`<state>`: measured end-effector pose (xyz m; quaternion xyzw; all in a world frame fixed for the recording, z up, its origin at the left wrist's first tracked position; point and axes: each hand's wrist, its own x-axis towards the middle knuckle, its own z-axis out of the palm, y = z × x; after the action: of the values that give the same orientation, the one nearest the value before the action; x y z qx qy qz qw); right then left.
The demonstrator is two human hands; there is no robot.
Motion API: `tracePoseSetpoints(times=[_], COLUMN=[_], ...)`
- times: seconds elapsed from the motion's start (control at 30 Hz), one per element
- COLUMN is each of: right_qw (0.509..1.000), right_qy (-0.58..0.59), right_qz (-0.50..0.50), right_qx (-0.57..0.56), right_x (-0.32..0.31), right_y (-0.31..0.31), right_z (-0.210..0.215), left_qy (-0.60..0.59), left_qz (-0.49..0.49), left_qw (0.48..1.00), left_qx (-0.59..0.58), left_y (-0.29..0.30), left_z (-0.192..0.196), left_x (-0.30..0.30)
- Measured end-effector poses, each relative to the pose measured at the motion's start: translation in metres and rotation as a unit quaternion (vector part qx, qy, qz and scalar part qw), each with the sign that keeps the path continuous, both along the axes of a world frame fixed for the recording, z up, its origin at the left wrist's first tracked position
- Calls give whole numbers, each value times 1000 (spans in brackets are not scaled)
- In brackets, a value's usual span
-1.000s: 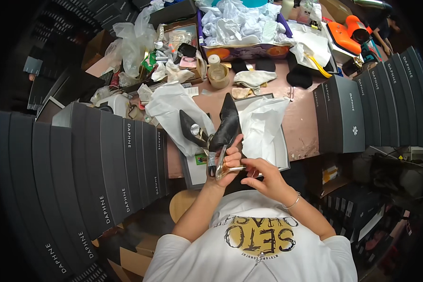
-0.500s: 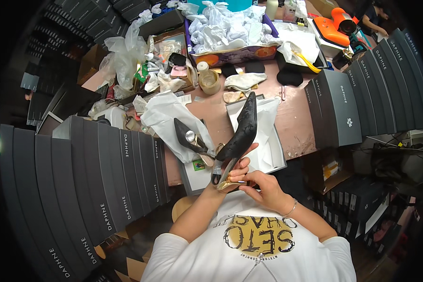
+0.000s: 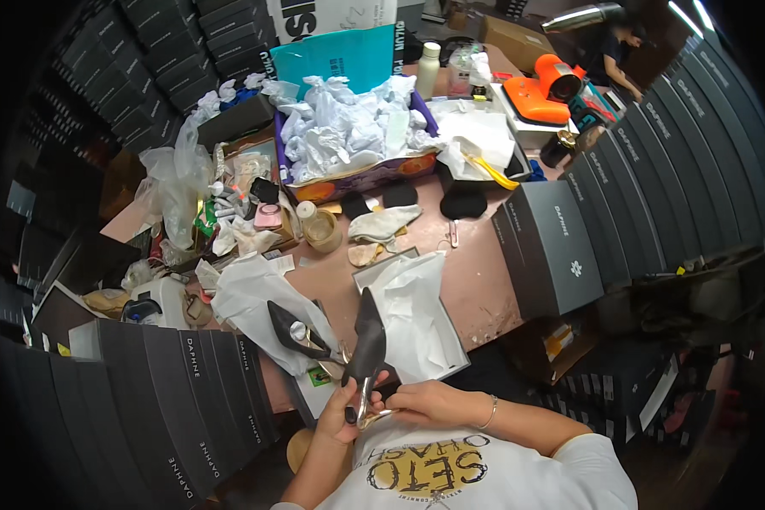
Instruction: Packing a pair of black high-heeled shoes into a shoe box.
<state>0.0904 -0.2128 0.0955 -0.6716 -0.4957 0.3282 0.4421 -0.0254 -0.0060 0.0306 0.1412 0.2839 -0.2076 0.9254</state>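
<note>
Black pointed shoe (image 3: pixel 367 336), matte upper, shiny metallic heel, upright just this side of the open shoebox (image 3: pixel 412 319). Left hand (image 3: pixel 346 414) clenched round the heel; right hand (image 3: pixel 429 401) pinching its gold tip. Matching second shoe (image 3: pixel 296 330) left of the box on crumpled white tissue (image 3: pixel 251 293). Beyond, purple-rimmed paper-stuffed carton (image 3: pixel 348 136).

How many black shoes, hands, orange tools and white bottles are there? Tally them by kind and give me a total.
Black shoes: 2, the held shoe and the lying shoe on white paper
Hands on the held shoe: 2, left hand and right hand
Orange tool: 1
White bottle: 1
Total: 6
</note>
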Motion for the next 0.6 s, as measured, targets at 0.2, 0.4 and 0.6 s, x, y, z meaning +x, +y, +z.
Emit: tracePoseSetpoints(times=[0.2, 0.4, 0.6], right_qw=[987, 951, 880], right_qy=[-24, -244, -457], right_qz=[156, -185, -79], right_qx=[-40, -39, -101], right_x=[75, 217, 268], right_y=[3, 89, 167], right_z=[-2, -61, -180], left_qy=[22, -30, -1], left_qz=[72, 170, 185], left_qw=[997, 985, 975], left_qx=[10, -3, 126], left_y=[-15, -26, -25], left_z=[13, -9, -8], left_x=[29, 51, 61])
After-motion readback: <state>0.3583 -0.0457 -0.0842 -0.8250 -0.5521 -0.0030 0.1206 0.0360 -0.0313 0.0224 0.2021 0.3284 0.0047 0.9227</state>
